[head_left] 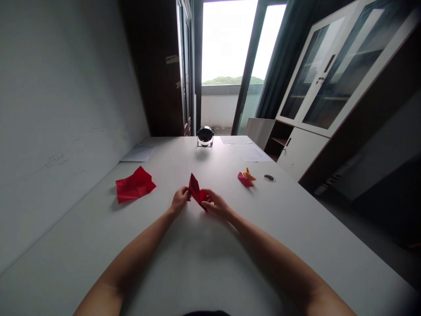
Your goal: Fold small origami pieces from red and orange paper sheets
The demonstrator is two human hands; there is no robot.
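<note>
Between my two hands a folded red paper (194, 186) is held up over the white table, tilted, with some creased flaps standing apart. My left hand (180, 198) pinches its left edge with the fingers closed. On the other side, my right hand (215, 203) grips the lower right part, thumb in front and fingers behind. Part of the paper is hidden behind the right fingers. To the left lies a creased, unfolded red paper sheet (135, 184). Off to the right rest a small red folded paper piece (245, 180) and a yellow folded paper piece (249, 174), touching each other.
A round black device on a stand (205, 136) is at the table's far edge. White paper sheets (254, 153) lie at the back right, another sheet (138, 153) at the back left. A round cable hole (269, 178) is in the white table (204, 272). A wall borders the left.
</note>
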